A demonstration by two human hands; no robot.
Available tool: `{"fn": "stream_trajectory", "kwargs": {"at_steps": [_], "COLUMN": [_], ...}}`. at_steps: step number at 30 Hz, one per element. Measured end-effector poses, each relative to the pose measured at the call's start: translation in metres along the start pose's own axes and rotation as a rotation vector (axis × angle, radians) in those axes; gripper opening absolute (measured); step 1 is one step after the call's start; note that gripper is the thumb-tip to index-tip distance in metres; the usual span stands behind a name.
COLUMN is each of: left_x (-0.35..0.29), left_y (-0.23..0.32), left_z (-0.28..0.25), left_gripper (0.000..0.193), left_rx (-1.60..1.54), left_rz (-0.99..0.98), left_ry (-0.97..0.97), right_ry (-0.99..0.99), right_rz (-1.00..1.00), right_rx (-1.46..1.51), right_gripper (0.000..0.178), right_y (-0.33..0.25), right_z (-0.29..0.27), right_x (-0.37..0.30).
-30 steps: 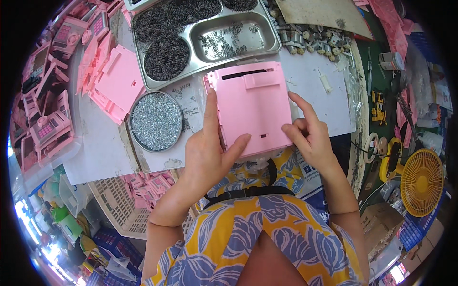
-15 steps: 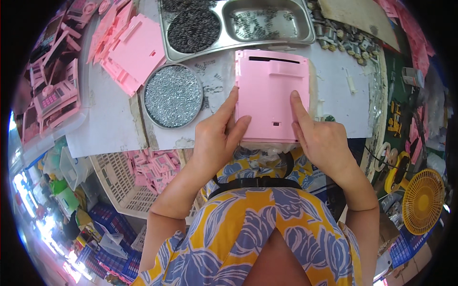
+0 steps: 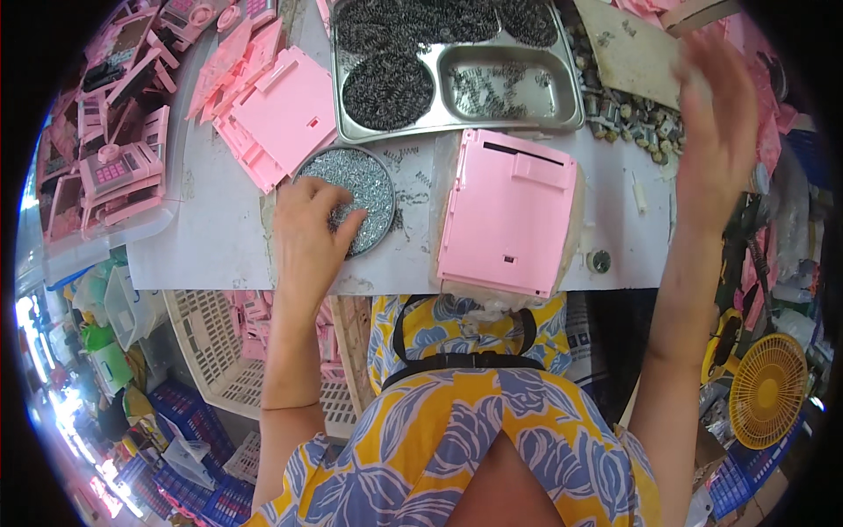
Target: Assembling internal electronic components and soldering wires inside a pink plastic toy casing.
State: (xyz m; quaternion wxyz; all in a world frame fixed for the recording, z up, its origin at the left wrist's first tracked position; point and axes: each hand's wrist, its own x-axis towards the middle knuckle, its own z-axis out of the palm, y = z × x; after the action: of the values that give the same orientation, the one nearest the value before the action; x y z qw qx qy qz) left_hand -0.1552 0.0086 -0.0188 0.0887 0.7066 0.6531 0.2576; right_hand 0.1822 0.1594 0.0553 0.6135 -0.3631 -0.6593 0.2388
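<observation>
A pink plastic casing panel (image 3: 509, 220), with a dark slot along its far end, lies on a pad at the table's near edge; neither hand touches it. To its left, my left hand (image 3: 309, 224) is over a round dish (image 3: 392, 220) of small silvery screws (image 3: 360, 180). Its fingertips reach among the screws, with thumb and index finger apart. Raised on the far right, my right hand (image 3: 724, 123) has its fingers stretched out and somewhat blurred. Just beyond them is a tan, bar-like thing (image 3: 698, 13), cut off by the picture's dark rim.
A steel compartment tray (image 3: 351, 130) of dark springs stands at the back. More pink panels (image 3: 285, 110) are stacked left of it, beside a clear bin (image 3: 105, 241) of pink parts. Small metal parts (image 3: 632, 123) lie back right. A cream crate (image 3: 206, 342) stands below left, a yellow fan (image 3: 768, 391) right.
Both hands have let go of the pink panel. My left hand has moved left to the screw dish; my right hand has risen to the far right. The panel now sits slightly tilted.
</observation>
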Motion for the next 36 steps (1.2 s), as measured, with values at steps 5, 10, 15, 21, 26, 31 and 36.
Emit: {"fn": "stream_trajectory", "kwargs": {"at_steps": [5, 10, 15, 21, 26, 31, 36], "left_x": [0.010, 0.013, 0.008, 0.008, 0.001, -0.003, 0.002], "left_y": [-0.003, -0.026, 0.002, 0.083, 0.087, 0.088, 0.077], "left_z": [-0.001, -0.001, -0.003, 0.033, 0.036, 0.040, 0.028], "left_gripper": [0.006, 0.017, 0.004, 0.022, 0.026, 0.027, 0.022], "left_rx": [0.041, 0.219, -0.514, -0.516, -0.589, -0.564, -0.495], "left_rz": [0.014, 0.004, -0.121, 0.349, 0.303, 0.313, 0.219], "left_ry": [-0.023, 0.050, -0.170, 0.012, 0.052, 0.096, 0.121], "right_ry": [-0.420, -0.580, -0.765, -0.553, -0.555, -0.522, -0.536], "right_rz": [0.130, 0.129, 0.190, 0.301, 0.344, 0.350, 0.290], "right_rx": [0.533, 0.268, 0.777, 0.817, 0.864, 0.869, 0.850], "right_gripper": [0.052, 0.042, 0.047, 0.033, 0.034, 0.035, 0.035], "right_y": [0.025, -0.014, -0.007, -0.079, -0.085, -0.085, -0.078], "right_z": [0.051, 0.075, 0.066, 0.040, 0.039, 0.047, 0.046], "right_x": [0.100, 0.093, 0.039, -0.038, -0.052, -0.058, -0.054]}}
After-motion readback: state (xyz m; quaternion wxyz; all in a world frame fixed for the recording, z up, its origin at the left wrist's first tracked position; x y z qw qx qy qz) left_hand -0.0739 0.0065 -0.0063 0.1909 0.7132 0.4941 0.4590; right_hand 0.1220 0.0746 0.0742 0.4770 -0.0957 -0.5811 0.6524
